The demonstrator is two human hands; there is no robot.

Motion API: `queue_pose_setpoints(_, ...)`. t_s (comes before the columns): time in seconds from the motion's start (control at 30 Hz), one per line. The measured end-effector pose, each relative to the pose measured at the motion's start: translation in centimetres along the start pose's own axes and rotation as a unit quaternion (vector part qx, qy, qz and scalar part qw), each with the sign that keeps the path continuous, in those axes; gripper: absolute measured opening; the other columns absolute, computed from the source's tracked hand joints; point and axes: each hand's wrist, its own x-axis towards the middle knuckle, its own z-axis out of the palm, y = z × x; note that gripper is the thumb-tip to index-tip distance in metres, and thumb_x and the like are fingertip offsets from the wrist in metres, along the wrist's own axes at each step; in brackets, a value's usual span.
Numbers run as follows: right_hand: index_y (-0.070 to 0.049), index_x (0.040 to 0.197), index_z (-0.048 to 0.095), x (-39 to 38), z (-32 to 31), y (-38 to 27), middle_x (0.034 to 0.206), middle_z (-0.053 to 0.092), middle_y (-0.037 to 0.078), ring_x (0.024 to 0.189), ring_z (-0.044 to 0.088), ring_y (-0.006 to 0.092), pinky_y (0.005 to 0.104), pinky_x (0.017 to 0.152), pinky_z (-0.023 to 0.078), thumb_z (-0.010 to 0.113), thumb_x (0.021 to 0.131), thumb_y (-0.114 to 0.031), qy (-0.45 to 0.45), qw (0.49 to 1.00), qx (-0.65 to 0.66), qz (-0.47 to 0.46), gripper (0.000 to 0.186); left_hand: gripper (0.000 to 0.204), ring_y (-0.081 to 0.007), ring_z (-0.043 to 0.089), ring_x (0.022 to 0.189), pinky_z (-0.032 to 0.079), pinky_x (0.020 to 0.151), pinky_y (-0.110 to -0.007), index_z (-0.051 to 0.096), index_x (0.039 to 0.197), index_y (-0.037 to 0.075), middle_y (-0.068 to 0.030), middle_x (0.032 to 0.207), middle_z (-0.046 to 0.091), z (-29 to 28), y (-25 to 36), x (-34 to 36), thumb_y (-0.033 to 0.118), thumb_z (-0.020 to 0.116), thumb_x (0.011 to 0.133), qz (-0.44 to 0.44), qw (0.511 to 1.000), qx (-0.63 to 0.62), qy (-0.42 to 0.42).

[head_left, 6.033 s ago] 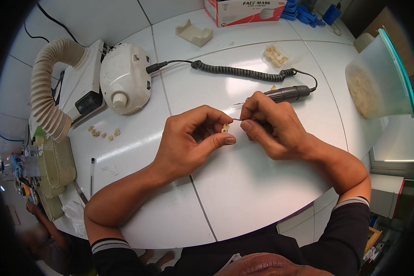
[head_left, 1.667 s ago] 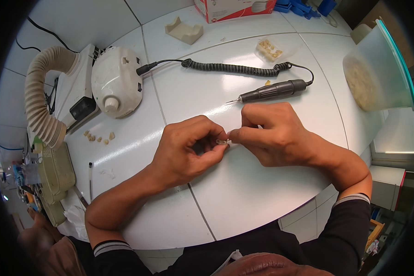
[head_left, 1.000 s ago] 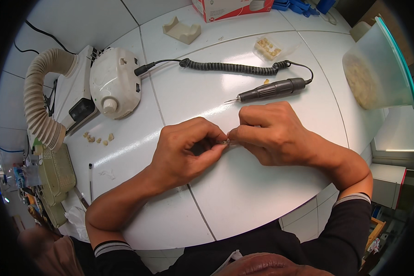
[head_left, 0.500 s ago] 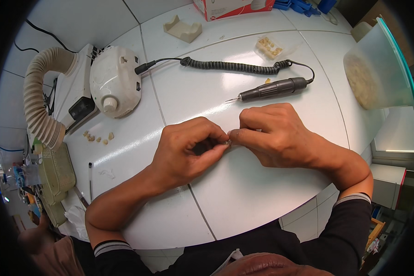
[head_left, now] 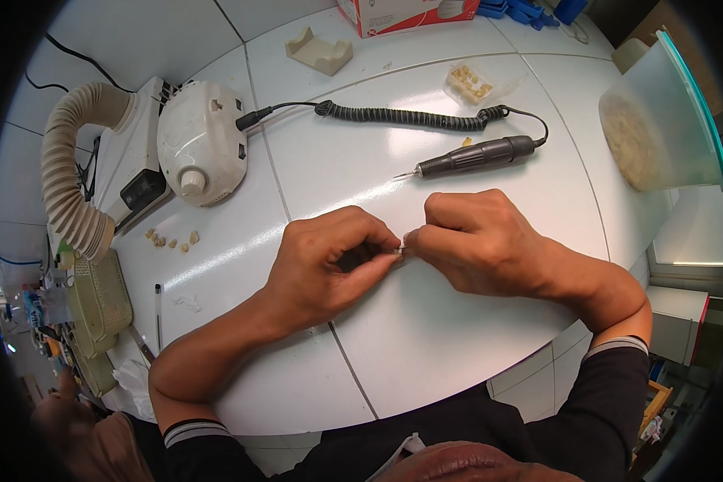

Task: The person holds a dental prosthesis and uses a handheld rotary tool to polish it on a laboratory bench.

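My left hand (head_left: 337, 265) is closed in a pinch on a small pale piece (head_left: 399, 250), mostly hidden by the fingertips at the middle of the white tiled worktop (head_left: 458, 337). My right hand (head_left: 474, 241) meets it from the right, thumb and forefinger pressed together at that piece; what else they hold, if anything, is hidden. Just beyond my hands lies a black rotary handpiece (head_left: 478, 157) with a thin metal bit, its coiled cord (head_left: 398, 118) running to a white control unit (head_left: 201, 145). A few small cream chunks (head_left: 173, 241) lie left of my left hand.
Ribbed hose (head_left: 64, 161) at left, green baskets (head_left: 100, 309), a pen (head_left: 158, 317). Behind: cream holder (head_left: 317, 52), red-and-white box (head_left: 406, 16), blue parts (head_left: 522, 12), small tray of bits (head_left: 470, 84). Right: tall translucent container (head_left: 659, 120). Another person (head_left: 72, 434) at lower left.
Since six seconds ago both hands have moved toward me, uncovering the handpiece; the thin tool in my right hand is no longer visible. Lately my right hand has shifted slightly down and right.
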Motion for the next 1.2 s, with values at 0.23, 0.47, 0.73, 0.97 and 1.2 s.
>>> queue_pose_setpoints(0.23,-0.003,0.101,0.075,0.31,-0.02,0.24,0.089,0.063,0.008,0.075,0.069,0.0245,0.0396,0.061,0.057,0.078,0.083,0.004,0.005,1.000,0.009,0.009,0.019,0.016,-0.0144,0.081,0.092,0.066,0.081,-0.028,0.078,0.108,-0.002,-0.0085,0.102,0.082,0.31,-0.55,-0.10,-0.007,0.084,0.094,-0.016,0.999,-0.026,0.039)
queue_pose_setpoints(0.47,-0.008,0.120,0.083,0.38,0.04,0.72,0.090,0.062,0.006,0.074,0.065,0.0216,0.0372,0.060,0.055,0.081,0.081,0.007,0.021,0.999,0.014,0.032,0.042,0.016,-0.0138,0.081,0.096,0.065,0.085,-0.027,0.077,0.112,-0.003,-0.0098,0.104,0.082,-0.01,-0.35,-0.11,-0.006,0.083,0.097,-0.055,0.997,-0.034,0.037)
queue_pose_setpoints(0.73,-0.003,0.107,0.079,0.31,0.04,0.41,0.087,0.060,0.008,0.074,0.067,0.0246,0.0395,0.061,0.054,0.080,0.081,0.006,0.014,0.999,0.012,0.038,0.027,0.016,-0.0133,0.080,0.094,0.065,0.082,-0.027,0.080,0.111,-0.003,-0.0096,0.103,0.083,0.14,-0.07,0.09,-0.006,0.084,0.096,-0.043,0.997,-0.039,0.049)
queue_pose_setpoints(0.97,-0.002,0.099,0.077,0.49,0.07,0.02,0.085,0.059,0.008,0.070,0.065,0.0256,0.0408,0.058,0.052,0.081,0.079,0.006,0.025,0.999,0.027,0.038,0.021,0.017,-0.0132,0.080,0.093,0.065,0.081,-0.027,0.081,0.110,-0.003,-0.0103,0.104,0.082,0.12,-0.37,0.07,-0.008,0.084,0.095,-0.037,0.998,-0.032,0.043)
queue_pose_setpoints(1.2,-0.003,0.087,0.067,0.26,0.05,0.06,0.082,0.056,0.008,0.069,0.064,0.0265,0.0425,0.056,0.051,0.082,0.079,0.005,0.034,0.999,0.014,0.014,0.018,0.017,-0.0134,0.079,0.091,0.065,0.080,-0.026,0.081,0.107,-0.003,-0.0105,0.105,0.082,0.09,-0.01,0.06,-0.008,0.085,0.092,-0.023,0.999,-0.031,0.028)
